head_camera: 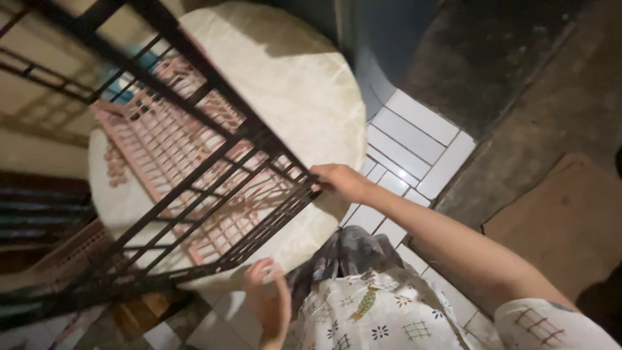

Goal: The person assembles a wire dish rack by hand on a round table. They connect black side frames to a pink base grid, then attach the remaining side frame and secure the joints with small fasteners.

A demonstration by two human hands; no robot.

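Note:
A black metal grille (194,188) with thin bars stretches across the left half of the head view, tilted over a round white table top (304,84). My right hand (340,181) is closed on the grille's near right corner. My left hand (269,301) grips the lower edge of the same grille near the table's rim. Under the bars lies a pink plastic lattice tray (162,142) on the table top.
White floor tiles (408,142) lie to the right of the table, then dark rough concrete and a brown mat (557,220). A blue wall (382,45) rises behind the table. Dark slatted crates (39,214) sit at the left.

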